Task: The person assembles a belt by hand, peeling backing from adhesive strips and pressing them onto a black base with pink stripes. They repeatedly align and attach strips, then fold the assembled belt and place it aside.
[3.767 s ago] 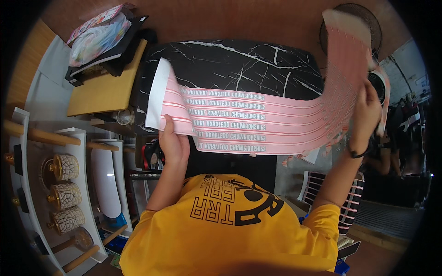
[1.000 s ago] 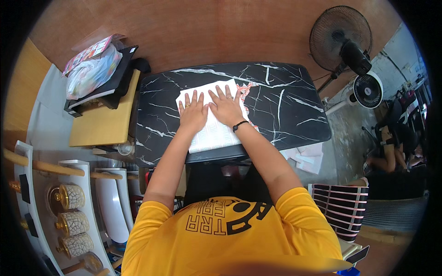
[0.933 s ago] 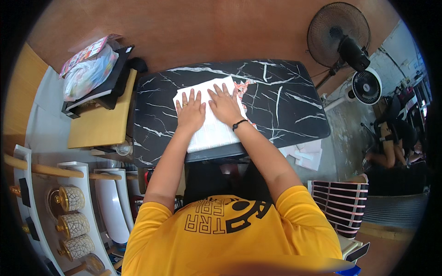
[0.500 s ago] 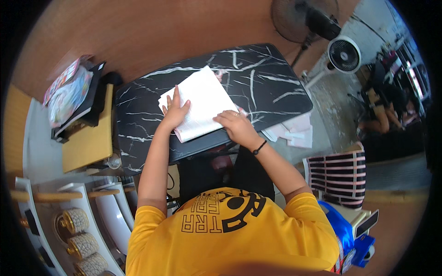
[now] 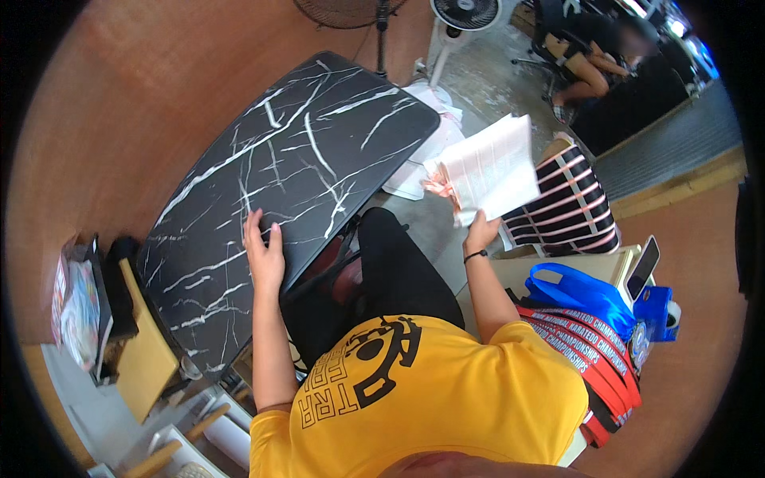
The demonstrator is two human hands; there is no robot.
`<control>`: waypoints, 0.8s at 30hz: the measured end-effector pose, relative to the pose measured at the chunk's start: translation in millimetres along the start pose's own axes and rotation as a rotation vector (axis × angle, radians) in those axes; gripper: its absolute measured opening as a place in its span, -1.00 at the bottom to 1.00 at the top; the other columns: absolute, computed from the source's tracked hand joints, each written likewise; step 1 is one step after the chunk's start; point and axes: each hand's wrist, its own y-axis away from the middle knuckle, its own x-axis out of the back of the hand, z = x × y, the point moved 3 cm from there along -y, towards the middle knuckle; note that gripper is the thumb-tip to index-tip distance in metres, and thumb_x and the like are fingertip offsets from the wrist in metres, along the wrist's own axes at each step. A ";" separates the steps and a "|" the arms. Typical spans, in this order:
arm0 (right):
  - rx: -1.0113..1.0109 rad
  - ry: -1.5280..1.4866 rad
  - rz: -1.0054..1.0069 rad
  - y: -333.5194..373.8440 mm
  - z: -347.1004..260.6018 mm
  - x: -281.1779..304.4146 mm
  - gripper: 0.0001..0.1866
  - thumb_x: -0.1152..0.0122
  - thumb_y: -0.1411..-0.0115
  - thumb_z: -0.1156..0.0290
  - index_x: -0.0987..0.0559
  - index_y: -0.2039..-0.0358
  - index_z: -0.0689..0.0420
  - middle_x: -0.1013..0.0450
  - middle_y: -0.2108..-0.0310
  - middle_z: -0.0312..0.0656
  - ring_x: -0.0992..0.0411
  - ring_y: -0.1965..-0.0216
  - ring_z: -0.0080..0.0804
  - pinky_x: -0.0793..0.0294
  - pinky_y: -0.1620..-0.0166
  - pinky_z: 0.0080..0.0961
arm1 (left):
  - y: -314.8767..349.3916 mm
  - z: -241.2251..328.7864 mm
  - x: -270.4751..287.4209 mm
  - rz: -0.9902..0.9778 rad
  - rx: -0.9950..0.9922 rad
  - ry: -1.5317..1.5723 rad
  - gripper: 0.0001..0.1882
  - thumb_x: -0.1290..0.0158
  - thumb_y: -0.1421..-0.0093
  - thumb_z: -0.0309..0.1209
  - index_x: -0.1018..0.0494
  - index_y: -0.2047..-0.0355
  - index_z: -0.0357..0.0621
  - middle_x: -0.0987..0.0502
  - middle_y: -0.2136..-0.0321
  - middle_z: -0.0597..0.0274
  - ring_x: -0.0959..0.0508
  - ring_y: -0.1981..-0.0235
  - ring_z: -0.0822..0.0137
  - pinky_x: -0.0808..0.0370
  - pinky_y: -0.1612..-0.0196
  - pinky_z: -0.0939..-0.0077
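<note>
My right hand [image 5: 481, 233] grips a stack of white papers [image 5: 496, 169] by its lower edge, off to the right of the table. A pinkish ribbon or crumpled strip [image 5: 438, 183] shows at the stack's left side. The papers hang in the air over the gap between the table and the striped chair. Fingers spread, my left hand [image 5: 264, 248] rests at the near edge of the black marble-patterned table [image 5: 263, 171] and holds nothing.
Loose papers [image 5: 408, 177] lie on the floor beyond the table's right edge. Two fans, one white [image 5: 466, 14], stand behind. A striped chair back [image 5: 567, 203], blue bag [image 5: 574, 287] and red straps [image 5: 590, 350] are at right. A person [image 5: 594, 48] sits far right.
The papers have left the tabletop and swung right in my right hand. My left hand has let go of them. The view has turned to the right.
</note>
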 end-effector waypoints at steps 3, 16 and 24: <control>-0.292 0.303 0.056 17.9 82.7 51.2 -0.62 -0.05 0.00 0.66 -0.46 0.10 0.38 -0.52 0.13 0.02 -0.53 0.16 -0.18 -0.46 0.04 -0.35 | 10.3 8.3 -12.3 0.013 -0.059 -0.269 -0.50 0.00 -0.32 -0.22 -0.31 -0.21 -0.13 -0.20 -0.32 -0.05 -0.09 -0.38 -0.10 0.09 -0.39 -0.02; -0.613 -0.456 -0.131 -43.3 88.4 -143.8 -0.57 -0.07 -0.10 0.64 -0.48 -0.03 0.20 -0.52 0.13 -0.09 -0.54 0.19 -0.21 -0.57 0.21 -0.28 | 14.4 22.9 -19.5 -0.009 -0.136 -0.432 -0.47 -0.01 -0.31 -0.16 -0.31 -0.21 -0.17 -0.21 -0.32 -0.06 -0.11 -0.37 -0.10 0.07 -0.39 -0.03; -0.683 0.271 -0.440 -69.3 106.5 -215.9 -0.44 -0.25 -0.18 0.33 -0.38 -0.15 0.30 -0.51 0.16 0.03 -0.54 0.32 -0.17 -0.52 0.32 -0.13 | 13.8 22.4 -21.5 -0.012 -0.118 -0.476 -0.47 0.02 -0.33 -0.17 -0.30 -0.21 -0.19 -0.21 -0.31 -0.06 -0.11 -0.37 -0.10 0.07 -0.39 -0.03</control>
